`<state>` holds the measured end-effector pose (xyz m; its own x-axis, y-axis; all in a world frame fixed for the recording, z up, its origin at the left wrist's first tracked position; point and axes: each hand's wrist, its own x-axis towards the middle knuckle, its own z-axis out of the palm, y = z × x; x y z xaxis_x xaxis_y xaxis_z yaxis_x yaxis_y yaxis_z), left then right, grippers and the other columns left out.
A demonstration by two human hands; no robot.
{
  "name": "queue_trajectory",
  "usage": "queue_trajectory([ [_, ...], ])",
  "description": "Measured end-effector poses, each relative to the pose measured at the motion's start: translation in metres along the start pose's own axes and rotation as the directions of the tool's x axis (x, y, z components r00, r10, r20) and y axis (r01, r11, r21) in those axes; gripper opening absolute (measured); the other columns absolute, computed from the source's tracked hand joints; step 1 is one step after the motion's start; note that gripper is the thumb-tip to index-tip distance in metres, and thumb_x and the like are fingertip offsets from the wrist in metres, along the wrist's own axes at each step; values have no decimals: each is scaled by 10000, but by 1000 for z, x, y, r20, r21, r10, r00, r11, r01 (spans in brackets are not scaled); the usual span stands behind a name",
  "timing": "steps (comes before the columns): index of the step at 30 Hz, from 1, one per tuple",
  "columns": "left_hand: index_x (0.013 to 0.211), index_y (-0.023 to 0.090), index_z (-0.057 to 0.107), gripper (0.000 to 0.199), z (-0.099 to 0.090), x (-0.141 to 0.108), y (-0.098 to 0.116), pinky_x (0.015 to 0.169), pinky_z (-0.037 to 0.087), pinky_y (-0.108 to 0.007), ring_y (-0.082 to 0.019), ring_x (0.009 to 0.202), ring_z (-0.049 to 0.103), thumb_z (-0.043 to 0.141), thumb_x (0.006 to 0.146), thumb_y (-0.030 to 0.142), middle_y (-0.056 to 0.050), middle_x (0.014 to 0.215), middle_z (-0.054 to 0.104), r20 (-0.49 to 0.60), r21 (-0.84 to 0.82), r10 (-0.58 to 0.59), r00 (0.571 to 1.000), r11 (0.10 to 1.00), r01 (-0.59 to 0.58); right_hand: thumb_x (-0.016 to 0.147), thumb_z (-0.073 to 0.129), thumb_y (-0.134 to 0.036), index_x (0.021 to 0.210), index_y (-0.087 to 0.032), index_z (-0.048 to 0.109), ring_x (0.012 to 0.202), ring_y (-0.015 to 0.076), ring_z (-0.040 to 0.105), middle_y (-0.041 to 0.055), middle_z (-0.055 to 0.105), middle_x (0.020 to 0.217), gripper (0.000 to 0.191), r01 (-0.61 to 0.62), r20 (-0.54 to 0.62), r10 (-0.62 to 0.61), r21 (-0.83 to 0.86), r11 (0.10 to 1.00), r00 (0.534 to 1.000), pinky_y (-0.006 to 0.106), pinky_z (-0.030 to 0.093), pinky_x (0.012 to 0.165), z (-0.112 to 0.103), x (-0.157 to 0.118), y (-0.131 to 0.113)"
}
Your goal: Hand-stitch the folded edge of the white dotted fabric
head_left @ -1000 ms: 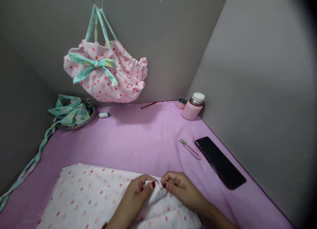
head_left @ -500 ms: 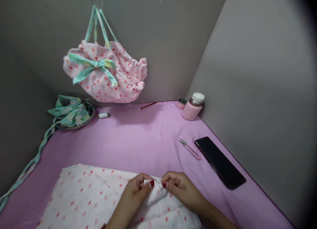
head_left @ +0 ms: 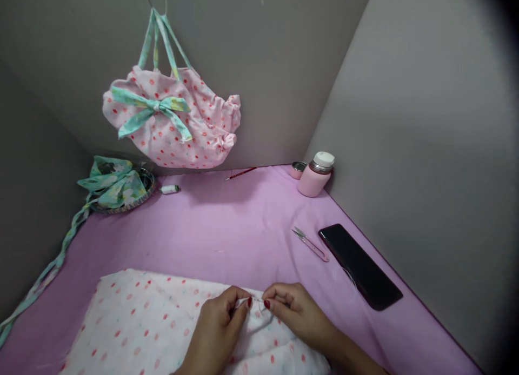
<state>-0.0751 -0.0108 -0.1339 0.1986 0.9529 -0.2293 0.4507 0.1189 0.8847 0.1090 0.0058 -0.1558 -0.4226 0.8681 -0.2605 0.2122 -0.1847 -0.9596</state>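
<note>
Left hand point(head_left: 221, 323) and right hand point(head_left: 290, 310) pinch fold of dotted cloth point(head_left: 162, 326) at near bench edge, fingers closed. Risk: fold slips loose if pinch weakens.

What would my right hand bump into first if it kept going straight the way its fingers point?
The right hand points left, so it would probably meet the left hand first; their fingertips almost touch over the spotted fabric.
</note>
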Motion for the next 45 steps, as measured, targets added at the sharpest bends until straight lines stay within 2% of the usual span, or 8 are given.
queue_trajectory([
  [5, 728, 191, 597, 197, 2, -1, 3, 577, 383, -239, -160, 600, 561, 465, 842, 283, -6, 642, 632, -43, 110, -11, 999, 994, 16, 829, 503, -245, 745, -140, 601, 536, 89, 392, -28, 469, 578, 166, 41, -27, -45, -123, 992, 999, 201, 270, 488, 3, 0, 0],
  [12, 736, 186, 611, 207, 7, -1, 1, 591, 379, -231, -156, 620, 549, 468, 846, 286, -10, 663, 635, -23, 33, 14, 1000, 999, -13, 838, 482, -249, 743, -144, 622, 525, 90, 400, -27, 473, 557, 199, 77, -50, -94, -271, 959, 994, 200, 276, 483, 5, 0, -3],
  [15, 748, 176, 614, 223, 8, 1, -4, 568, 362, -229, -147, 603, 501, 479, 843, 326, -7, 645, 596, -39, -103, -46, 998, 994, 42, 839, 480, -256, 748, -148, 618, 518, 89, 394, -29, 475, 559, 198, 81, -71, -100, -238, 968, 992, 199, 274, 477, 6, -1, 0],
  [20, 731, 150, 576, 218, 12, 8, -16, 479, 271, -215, -105, 493, 356, 543, 789, 357, 44, 533, 444, -35, -316, -141, 989, 941, 123, 823, 504, -252, 747, -149, 616, 543, 97, 422, -22, 499, 581, 170, 58, -66, -67, -122, 991, 996, 197, 296, 491, 5, 0, 3],
  [26, 766, 139, 602, 207, 12, 12, -22, 536, 334, -231, -125, 556, 458, 591, 760, 345, -16, 630, 583, 34, -463, -172, 985, 870, 168, 807, 530, -245, 726, -138, 615, 542, 93, 419, -26, 489, 573, 159, 53, -59, -56, -52, 997, 997, 199, 292, 496, 3, 1, -2],
  [35, 756, 136, 646, 246, 9, 12, -16, 600, 385, -245, -137, 605, 532, 658, 724, 380, -41, 663, 640, 203, -664, -148, 968, 705, 247, 799, 579, -320, 752, -138, 643, 572, 103, 486, -2, 576, 620, 198, 13, -6, -13, 128, 992, 1000, 205, 343, 536, -1, 0, -1],
  [41, 773, 130, 641, 270, 9, 10, -12, 614, 388, -243, -130, 605, 547, 695, 700, 384, -42, 665, 648, 272, -747, -117, 955, 600, 286, 802, 579, -356, 781, -143, 676, 633, 124, 528, 20, 624, 681, 235, 30, 27, -34, 129, 991, 999, 222, 385, 590, -4, 1, 0],
  [45, 761, 117, 627, 234, 9, 8, -10, 595, 361, -223, -106, 586, 521, 671, 734, 346, -32, 658, 630, 268, -755, -99, 958, 596, 273, 802, 577, -349, 785, -149, 690, 642, 130, 537, 24, 637, 688, 230, 28, 39, -33, 107, 994, 999, 228, 392, 601, -5, 1, -2],
])
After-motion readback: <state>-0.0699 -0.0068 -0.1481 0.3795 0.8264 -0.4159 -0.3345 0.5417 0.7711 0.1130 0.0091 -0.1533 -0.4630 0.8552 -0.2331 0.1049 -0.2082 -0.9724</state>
